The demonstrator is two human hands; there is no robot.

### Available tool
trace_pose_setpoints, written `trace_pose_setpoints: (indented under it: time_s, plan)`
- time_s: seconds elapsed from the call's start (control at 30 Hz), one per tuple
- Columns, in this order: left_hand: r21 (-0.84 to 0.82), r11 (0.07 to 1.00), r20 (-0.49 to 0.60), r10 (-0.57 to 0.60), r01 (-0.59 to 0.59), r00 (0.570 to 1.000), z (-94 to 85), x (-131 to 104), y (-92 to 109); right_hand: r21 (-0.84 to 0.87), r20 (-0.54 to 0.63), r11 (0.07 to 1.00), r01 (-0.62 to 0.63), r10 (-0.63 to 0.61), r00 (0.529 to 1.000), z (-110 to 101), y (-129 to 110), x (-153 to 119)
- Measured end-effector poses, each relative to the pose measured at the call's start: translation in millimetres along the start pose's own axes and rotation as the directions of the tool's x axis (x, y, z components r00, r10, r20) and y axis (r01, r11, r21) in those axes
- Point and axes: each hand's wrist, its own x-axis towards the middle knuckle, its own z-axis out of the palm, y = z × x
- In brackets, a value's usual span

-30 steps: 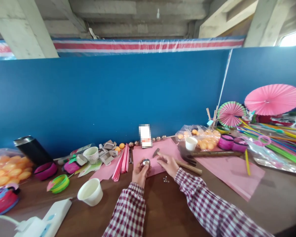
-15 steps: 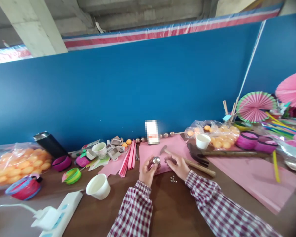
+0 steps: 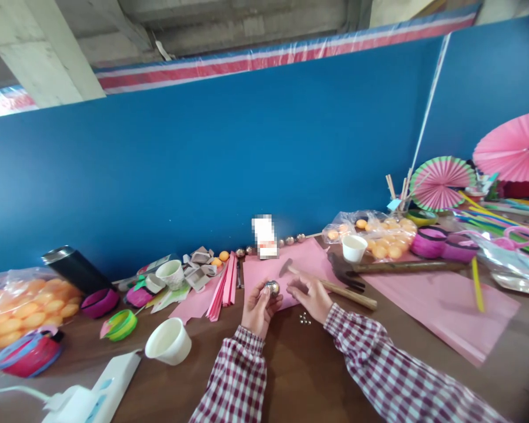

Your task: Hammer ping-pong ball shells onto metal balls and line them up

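Note:
A shiny silver ball is held in the fingers of my left hand, over the near edge of a pink sheet. Just right of it is my right hand, its thumb and fingertips close together; whether something small is between them is too small to tell. Below the hands, several small silver beads lie on the brown table. A hammer with a wooden handle rests on the pink sheet beyond my right hand, its head to the left.
A white cup and a power strip stand at the left, near a bag of orange balls and a black bottle. A second hammer, another white cup and pink film lie rightward. Silver balls line the wall.
The view has shifted slightly to the right. My left hand has turned the silver ball a little, with its thumb now higher against it. My right hand remains close by.

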Motion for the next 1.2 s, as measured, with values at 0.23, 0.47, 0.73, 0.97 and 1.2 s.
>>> trace_pose_setpoints:
  time_s: [0.23,0.47,0.73,0.97,1.2]
  plan:
    - [0.007,1.000,0.043,-0.006,0.006,0.999,3.7,-1.2,-5.1,0.285,0.115,0.950,-0.130,0.101,0.988,4.3,8.0,0.7]
    - [0.027,1.000,0.030,-0.001,0.000,1.000,6.7,-0.1,-10.3,0.324,0.160,0.934,-0.148,0.100,0.982,6.4,11.6,0.5]
    - [0.021,1.000,0.052,-0.003,0.002,0.999,6.5,1.9,-12.7,0.317,0.216,0.936,-0.154,0.087,0.973,5.4,14.1,0.6]
    - [0.030,1.000,0.056,-0.003,0.001,0.998,5.9,2.4,-12.5,0.319,0.214,0.938,-0.139,0.072,0.974,4.3,12.0,0.5]
    - [0.043,0.999,0.092,-0.004,0.000,0.996,3.6,2.7,-13.2,0.298,0.224,0.945,-0.132,0.065,0.972,3.3,12.9,1.6]
